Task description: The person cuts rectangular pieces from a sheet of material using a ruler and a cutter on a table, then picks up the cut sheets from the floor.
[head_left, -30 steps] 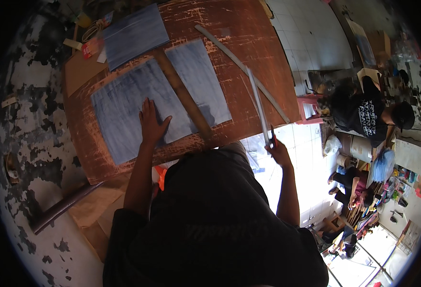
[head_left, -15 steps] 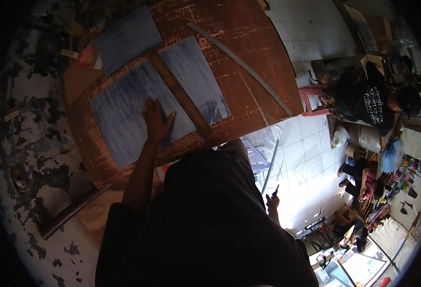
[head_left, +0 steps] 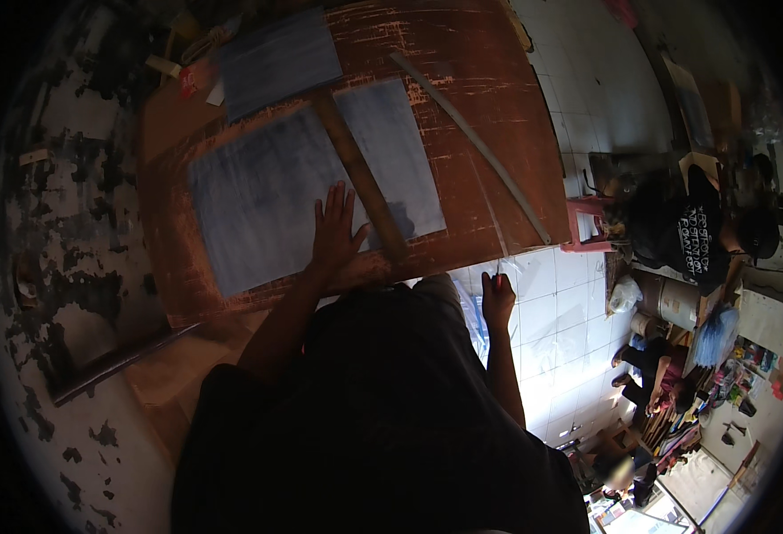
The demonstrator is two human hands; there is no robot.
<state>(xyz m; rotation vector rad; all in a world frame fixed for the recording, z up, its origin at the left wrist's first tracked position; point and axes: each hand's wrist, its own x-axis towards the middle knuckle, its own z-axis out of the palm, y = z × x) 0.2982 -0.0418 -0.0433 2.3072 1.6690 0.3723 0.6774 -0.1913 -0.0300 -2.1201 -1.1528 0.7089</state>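
My left hand (head_left: 336, 236) lies with fingers spread on the near part of a blue-grey sheet (head_left: 253, 200), close to a brown flat strip (head_left: 356, 165). The strip runs slantwise across the grey surface; more blue-grey sheet (head_left: 396, 147) shows on its right, and I cannot tell whether it is the same piece. My right hand (head_left: 498, 303) is closed round a slim hand tool (head_left: 498, 269) just off the table's near right edge. Its thin tip points toward the table; most of the tool is hidden in my fingers.
Another grey sheet (head_left: 280, 64) lies farther back on the worn red-brown table (head_left: 462, 49). A long narrow grey bar (head_left: 476, 142) rests on the right. Beyond are a pink stool (head_left: 587, 222), a person in black (head_left: 676, 222) and another person (head_left: 663, 378). A peeling wall (head_left: 71, 222) stands left.
My right hand has risen from low at my side to the table's edge, bringing the slim tool. My left hand has slid nearer the brown strip, its fingers still spread. The view has shifted slightly.
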